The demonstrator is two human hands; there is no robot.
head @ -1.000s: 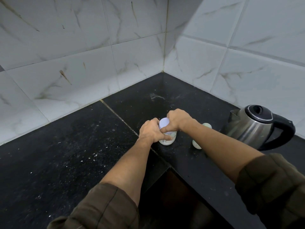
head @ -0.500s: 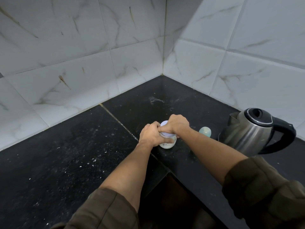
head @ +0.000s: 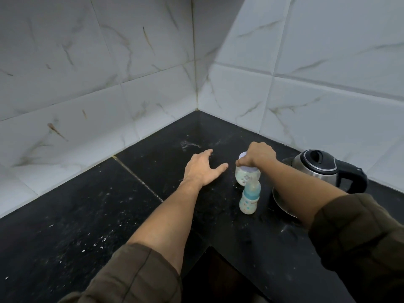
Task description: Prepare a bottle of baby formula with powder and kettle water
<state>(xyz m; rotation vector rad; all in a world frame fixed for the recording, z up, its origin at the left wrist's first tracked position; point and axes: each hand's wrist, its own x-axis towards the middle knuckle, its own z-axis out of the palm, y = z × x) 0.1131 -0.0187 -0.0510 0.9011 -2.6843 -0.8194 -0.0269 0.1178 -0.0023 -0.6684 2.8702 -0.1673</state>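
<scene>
A small white jar (head: 245,176) with a pale lilac lid stands on the black counter (head: 91,211). My right hand (head: 258,156) grips its lid from above. Just in front of the jar stands a baby bottle (head: 249,199) with a teal collar and teat, holding whitish contents. My left hand (head: 202,168) hovers to the left of the jar, fingers spread, holding nothing. A steel kettle (head: 323,169) with a black lid and handle sits to the right, partly hidden behind my right forearm.
White marbled tile walls (head: 131,73) meet in a corner behind the counter. The counter is L-shaped, with an inner edge and a dark gap (head: 223,278) near me. White specks are scattered over the left counter surface.
My left hand has let go of the jar and moved away to the left, opening. The right hand stays on the lid. The view has tilted, showing the baby bottle in front of the jar.
</scene>
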